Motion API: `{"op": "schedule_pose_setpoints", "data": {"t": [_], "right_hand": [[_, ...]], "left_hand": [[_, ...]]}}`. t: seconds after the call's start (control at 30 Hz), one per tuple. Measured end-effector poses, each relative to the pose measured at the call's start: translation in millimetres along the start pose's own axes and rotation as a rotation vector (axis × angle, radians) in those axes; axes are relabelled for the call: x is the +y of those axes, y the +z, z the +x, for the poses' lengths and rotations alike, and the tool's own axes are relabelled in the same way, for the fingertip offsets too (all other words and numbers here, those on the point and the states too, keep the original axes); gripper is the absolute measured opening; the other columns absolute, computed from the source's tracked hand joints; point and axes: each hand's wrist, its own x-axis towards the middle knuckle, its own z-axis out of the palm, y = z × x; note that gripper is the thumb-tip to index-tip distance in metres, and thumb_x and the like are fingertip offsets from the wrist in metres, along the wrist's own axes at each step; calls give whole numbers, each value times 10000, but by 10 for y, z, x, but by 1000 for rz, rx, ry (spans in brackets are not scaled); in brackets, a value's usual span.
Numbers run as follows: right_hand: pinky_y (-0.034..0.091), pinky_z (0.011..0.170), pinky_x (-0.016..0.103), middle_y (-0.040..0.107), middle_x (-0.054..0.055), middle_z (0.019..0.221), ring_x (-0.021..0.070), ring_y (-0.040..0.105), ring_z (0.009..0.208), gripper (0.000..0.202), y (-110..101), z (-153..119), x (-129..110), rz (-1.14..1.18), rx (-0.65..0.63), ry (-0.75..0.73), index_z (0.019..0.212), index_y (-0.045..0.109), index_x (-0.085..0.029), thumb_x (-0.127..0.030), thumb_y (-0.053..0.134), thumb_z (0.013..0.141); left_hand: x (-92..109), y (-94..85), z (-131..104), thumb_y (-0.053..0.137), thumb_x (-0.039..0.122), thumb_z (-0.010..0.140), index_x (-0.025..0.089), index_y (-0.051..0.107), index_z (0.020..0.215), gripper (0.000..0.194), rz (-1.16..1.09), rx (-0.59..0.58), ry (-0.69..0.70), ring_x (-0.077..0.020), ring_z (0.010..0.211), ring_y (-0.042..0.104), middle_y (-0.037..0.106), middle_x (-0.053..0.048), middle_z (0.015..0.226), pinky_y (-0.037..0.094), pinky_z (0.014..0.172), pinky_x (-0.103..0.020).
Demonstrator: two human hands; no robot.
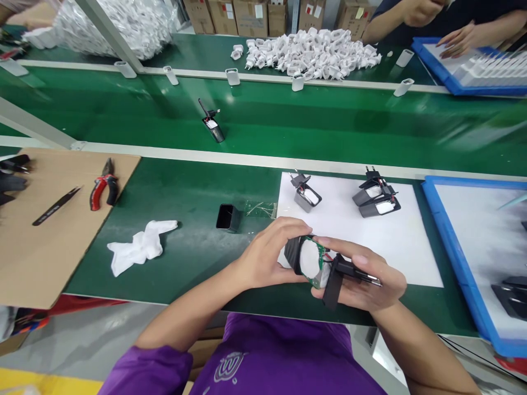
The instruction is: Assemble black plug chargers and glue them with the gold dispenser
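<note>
My left hand [265,255] is wrapped round a black plastic charger housing [293,254]. A green circuit board [320,258] with a white pad on its face sits partly inside the housing's opening. My right hand [381,277] grips the black plug cap [334,282], its two metal pins pointing right. A red wire shows between cap and board. Beyond my hands, a charger with its plug cap off [307,196] rests on a white sheet [403,258], and two similar chargers [376,197] stand to its right. An open black case [227,218] lies left of the sheet.
A crumpled white cloth [142,247] lies on the green bench. Red-handled pliers [104,189] and tweezers [55,207] are on cardboard at left. A blue-rimmed tray [455,274] stands right. Across the green conveyor [288,123], a co-worker's hands [461,39] are near white parts.
</note>
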Motion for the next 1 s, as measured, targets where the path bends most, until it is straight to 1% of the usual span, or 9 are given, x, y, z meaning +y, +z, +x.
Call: {"op": "schedule_pose_setpoints", "data": {"t": [0.1,0.23,0.47,0.6,0.83,1.0], "right_hand": [[648,842,461,761,70,940,308,702,1044,567,-3,-2,8,22,-2,-4,1289,582,-260,-323,792,766],[651,835,460,760,68,933,309,703,1042,580,1,-8,18,37,12,-13,1289,583,-257,-308,804,755],[650,842,450,760,72,957,304,699,1050,567,11,-8,24,32,12,-13,1279,585,-258,-343,800,762],[648,847,454,761,77,948,308,695,1058,567,13,-8,24,34,20,-14,1280,587,-255,-344,800,762],[654,826,449,753,82,1012,309,701,1042,593,8,-22,26,23,12,8,1282,582,-262,-340,816,744],[651,833,431,752,79,1024,293,700,1052,577,11,-25,34,9,17,-18,1282,579,-258,-327,803,754]], "left_hand": [[8,0,-3,807,448,721,220,479,1326,724,-4,-2,-13,-276,1105,624,625,-136,1175,547,908,-417],[6,5,-8,809,450,717,209,479,1318,728,7,0,-3,-275,1102,624,625,-141,1169,548,908,-417],[6,3,5,795,475,724,209,475,1317,724,17,-3,6,-277,1090,627,628,-142,1162,551,894,-422],[7,1,6,800,451,728,205,475,1319,718,22,-3,8,-277,1095,627,630,-143,1161,549,897,-417],[0,4,-11,800,458,724,222,472,1327,726,12,5,2,-282,1092,630,629,-139,1168,550,891,-427],[4,5,-9,804,449,723,202,482,1314,718,15,8,1,-278,1096,627,626,-146,1164,550,898,-420]]}}
